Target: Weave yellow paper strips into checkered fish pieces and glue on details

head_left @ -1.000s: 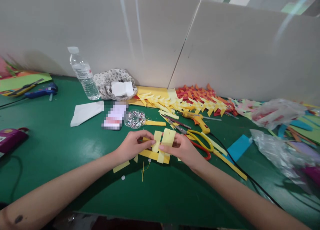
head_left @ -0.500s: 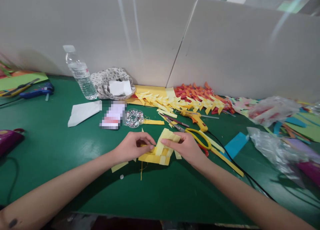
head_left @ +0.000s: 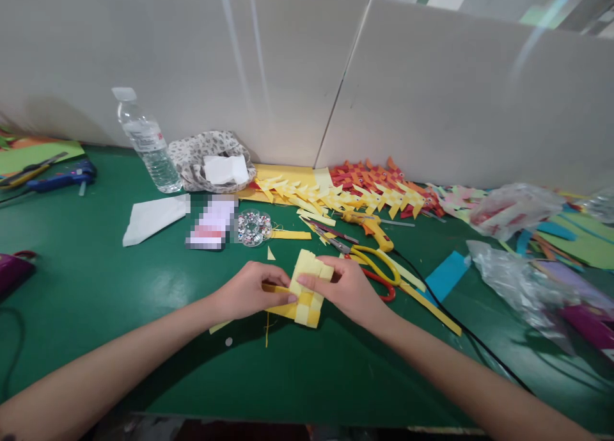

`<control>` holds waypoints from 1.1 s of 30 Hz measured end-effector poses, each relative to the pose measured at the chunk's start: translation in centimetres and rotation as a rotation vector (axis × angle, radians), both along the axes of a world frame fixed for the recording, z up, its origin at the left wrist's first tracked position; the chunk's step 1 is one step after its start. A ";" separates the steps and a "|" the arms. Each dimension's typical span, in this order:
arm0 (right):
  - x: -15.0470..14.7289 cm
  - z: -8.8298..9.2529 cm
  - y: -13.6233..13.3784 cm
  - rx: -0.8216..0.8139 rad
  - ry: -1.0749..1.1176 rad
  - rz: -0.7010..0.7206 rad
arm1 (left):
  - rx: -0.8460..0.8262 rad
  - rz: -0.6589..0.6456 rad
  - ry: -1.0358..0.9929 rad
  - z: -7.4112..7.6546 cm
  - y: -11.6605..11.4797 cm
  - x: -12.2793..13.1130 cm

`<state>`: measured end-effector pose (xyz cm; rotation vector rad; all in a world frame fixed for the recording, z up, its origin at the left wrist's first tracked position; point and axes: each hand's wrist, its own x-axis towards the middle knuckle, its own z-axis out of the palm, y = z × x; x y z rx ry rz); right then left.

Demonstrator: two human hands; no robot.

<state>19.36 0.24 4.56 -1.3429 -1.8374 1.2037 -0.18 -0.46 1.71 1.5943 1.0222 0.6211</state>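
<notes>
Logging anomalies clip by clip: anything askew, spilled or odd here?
The phone-like item beyond the left hand shows coarse pixel blocks hiding its detail. The water bottle appears tilted, possibly lens distortion. No spill or damage shows.

my left hand [head_left: 249, 292] and right hand [head_left: 349, 290] pinch interlaced yellow strips [head_left: 304, 265] over the green table [head_left: 336, 380]. beyond them i see scissors [head_left: 354, 251] and a glue gun [head_left: 371, 224]; back left, a bottle [head_left: 149, 148] beside a patterned cloth [head_left: 190, 160], clear case [head_left: 254, 228] nearer.
</notes>
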 end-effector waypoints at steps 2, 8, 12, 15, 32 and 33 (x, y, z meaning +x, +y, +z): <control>0.1 -0.1 0.2 -0.034 0.066 0.009 | -0.022 0.019 -0.020 -0.2 0.2 -0.1; 0.8 -0.5 0.9 -0.031 0.142 -0.038 | 0.021 0.063 0.005 0.1 0.6 -0.3; 0.6 -0.5 0.8 0.000 0.132 -0.005 | 0.075 0.056 0.072 0.2 0.5 -0.3; 0.4 -0.4 0.6 0.008 0.126 0.001 | 0.105 0.037 0.101 0.0 0.4 -0.3; 0.0 -0.1 0.2 -0.017 0.182 -0.039 | -0.062 0.010 -0.030 -0.2 0.3 -0.2; 0.1 -0.1 0.3 -0.016 0.182 -0.054 | -0.054 0.012 -0.024 -0.2 0.3 -0.2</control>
